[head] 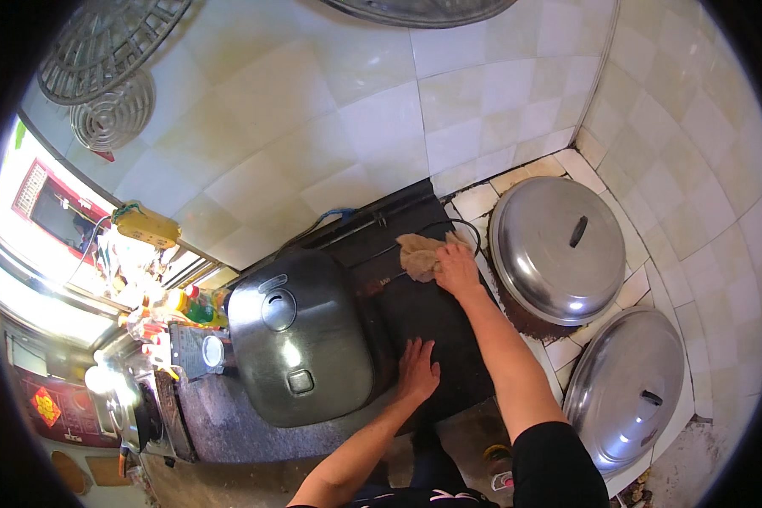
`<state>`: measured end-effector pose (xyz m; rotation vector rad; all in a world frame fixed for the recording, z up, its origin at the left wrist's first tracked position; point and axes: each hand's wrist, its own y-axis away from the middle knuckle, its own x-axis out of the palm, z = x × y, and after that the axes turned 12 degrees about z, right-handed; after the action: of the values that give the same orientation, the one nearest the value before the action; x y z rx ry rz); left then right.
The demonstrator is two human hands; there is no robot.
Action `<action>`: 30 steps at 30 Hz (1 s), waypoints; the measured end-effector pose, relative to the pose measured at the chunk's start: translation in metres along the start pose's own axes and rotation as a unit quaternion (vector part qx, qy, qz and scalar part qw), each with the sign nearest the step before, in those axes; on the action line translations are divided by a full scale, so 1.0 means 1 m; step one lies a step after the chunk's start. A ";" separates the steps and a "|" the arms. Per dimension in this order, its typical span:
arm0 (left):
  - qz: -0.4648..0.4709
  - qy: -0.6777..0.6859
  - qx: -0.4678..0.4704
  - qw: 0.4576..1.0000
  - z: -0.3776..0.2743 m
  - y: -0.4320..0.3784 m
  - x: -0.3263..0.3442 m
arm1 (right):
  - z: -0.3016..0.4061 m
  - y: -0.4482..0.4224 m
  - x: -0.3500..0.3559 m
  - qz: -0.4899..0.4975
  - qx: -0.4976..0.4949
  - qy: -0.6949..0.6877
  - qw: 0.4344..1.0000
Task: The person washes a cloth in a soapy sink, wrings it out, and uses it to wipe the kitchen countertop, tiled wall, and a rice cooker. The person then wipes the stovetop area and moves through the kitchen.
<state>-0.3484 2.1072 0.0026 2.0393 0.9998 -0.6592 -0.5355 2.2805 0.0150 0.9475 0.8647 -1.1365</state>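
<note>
My right hand presses a crumpled tan cloth onto the far right part of a flat black surface, near a thin black cable. Nearer to me, my left hand rests flat on the same black surface with its fingers apart and nothing in it. Just left of my left hand stands a dark rice cooker with a glossy closed lid.
Two large metal lids with black handles cover the tiled stove at right. Bottles, a box and a gas stove stand left. The tiled wall bounds the back; racks hang upper left.
</note>
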 end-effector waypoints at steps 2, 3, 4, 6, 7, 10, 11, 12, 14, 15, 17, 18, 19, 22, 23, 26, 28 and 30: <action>0.024 -0.042 -0.004 0.999 0.008 -0.001 0.008 | -0.011 0.009 -0.022 0.026 0.055 -0.017 0.998; 0.024 -0.055 0.015 0.998 0.007 0.000 0.010 | -0.027 0.014 -0.031 0.002 0.079 -0.088 0.993; 0.024 -0.069 0.034 0.997 0.007 -0.004 0.009 | -0.040 0.016 -0.040 -0.025 0.103 -0.158 0.982; 0.037 -0.071 0.020 0.997 0.017 0.010 0.009 | -0.010 0.052 -0.089 0.039 0.098 -0.186 0.977; 0.042 -0.068 0.023 0.997 0.011 0.008 0.003 | -0.022 0.063 -0.087 0.044 0.065 -0.178 0.981; 0.057 -0.075 0.036 0.995 -0.011 -0.002 -0.002 | -0.079 0.089 -0.029 0.054 -0.060 -0.154 0.985; 0.055 -0.075 0.030 0.995 -0.009 -0.001 -0.003 | -0.067 0.114 -0.011 0.008 -0.109 -0.031 0.994; 0.055 -0.077 0.028 0.995 -0.007 -0.001 -0.004 | -0.061 0.135 0.003 -0.052 -0.115 -0.046 0.991; 0.044 -0.090 0.026 0.995 -0.001 -0.002 -0.005 | -0.059 0.180 0.026 -0.097 -0.093 -0.071 0.988; 0.043 -0.094 0.023 0.994 0.002 0.003 -0.003 | -0.055 0.209 0.032 -0.093 -0.073 -0.099 0.988; 0.035 -0.107 0.025 0.993 0.000 0.008 -0.002 | -0.053 0.268 0.034 -0.050 -0.052 -0.089 0.993; 0.031 -0.113 0.030 0.993 -0.003 0.007 -0.001 | -0.053 0.297 0.035 0.001 -0.030 -0.078 0.997; 0.034 -0.114 0.029 0.993 -0.005 0.005 -0.001 | -0.055 0.319 0.034 0.052 -0.008 -0.068 0.996; 0.050 -0.108 0.029 0.992 -0.002 0.004 0.002 | -0.062 0.357 0.030 0.328 0.000 -0.165 0.930; 0.053 -0.100 0.030 0.993 0.000 0.003 0.000 | -0.057 0.354 0.024 0.265 -0.002 -0.195 0.944; 0.051 -0.015 0.030 0.998 0.012 0.010 -0.002 | -0.032 0.313 0.007 -0.027 0.062 -0.292 0.954; 0.046 0.061 0.041 0.996 0.012 0.012 -0.004 | -0.020 0.283 0.016 -0.161 0.073 -0.250 0.952; 0.057 0.105 0.043 0.992 -0.006 0.039 -0.008 | 0.017 0.279 0.045 -0.111 0.073 -0.068 0.989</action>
<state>-0.3200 2.0927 0.0273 2.2593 0.9788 -0.4402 -0.2531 2.2911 0.0259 0.8966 0.7974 -1.4549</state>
